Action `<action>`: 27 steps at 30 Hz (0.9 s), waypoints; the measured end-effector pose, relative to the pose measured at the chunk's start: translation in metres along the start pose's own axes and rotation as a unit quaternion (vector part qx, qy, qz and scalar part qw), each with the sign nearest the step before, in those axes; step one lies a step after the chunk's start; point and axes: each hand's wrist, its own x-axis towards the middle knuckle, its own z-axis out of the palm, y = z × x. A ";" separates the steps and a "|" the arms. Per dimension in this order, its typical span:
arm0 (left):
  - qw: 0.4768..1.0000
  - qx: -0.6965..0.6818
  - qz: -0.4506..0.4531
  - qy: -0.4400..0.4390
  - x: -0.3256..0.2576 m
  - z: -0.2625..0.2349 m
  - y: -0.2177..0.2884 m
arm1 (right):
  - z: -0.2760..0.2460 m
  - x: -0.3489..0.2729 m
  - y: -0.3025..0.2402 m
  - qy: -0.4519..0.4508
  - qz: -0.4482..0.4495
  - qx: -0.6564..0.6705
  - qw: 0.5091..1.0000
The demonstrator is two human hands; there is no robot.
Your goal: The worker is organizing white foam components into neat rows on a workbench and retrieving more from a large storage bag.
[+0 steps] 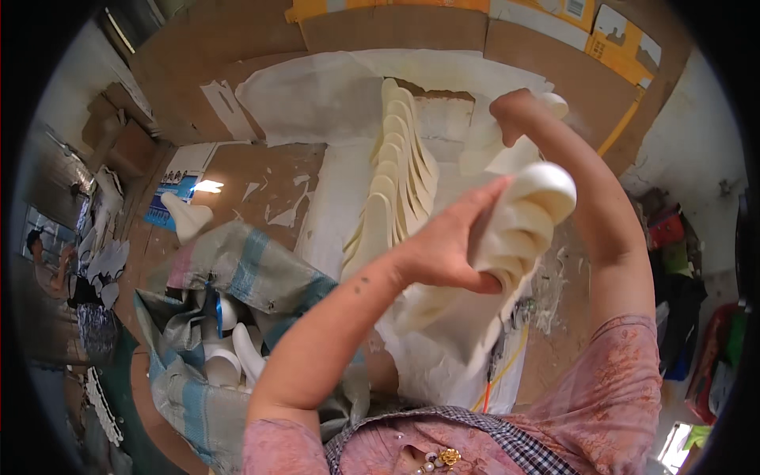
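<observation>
Several cream-white, sole-shaped pieces [529,218] are bunched together in front of me. My left hand [451,245] grips this bunch from its left side, thumb at the near edge and fingers reaching up along it. Farther off at the right, my right hand [518,115] bends downward beside more pale pieces [552,104]. Its fingers are mostly hidden and a little blurred, so whether it grips one does not show. Left of the bunch, a long row of similar sole-shaped pieces [388,190] leans overlapped on white sheeting.
A grey-and-blue woven sack [190,412] with white curved pieces inside stands at lower left. Behind it, one white piece [188,216] lies on cardboard [277,178]. Cardboard walls [396,30] border the far side. An orange-yellow cord [507,366] hangs near my body. Another person [47,265] is at far left.
</observation>
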 end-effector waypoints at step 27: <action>0.940 0.108 -0.119 0.302 0.004 -0.109 -0.092 | 0.144 -0.104 -0.116 0.449 0.051 0.474 0.756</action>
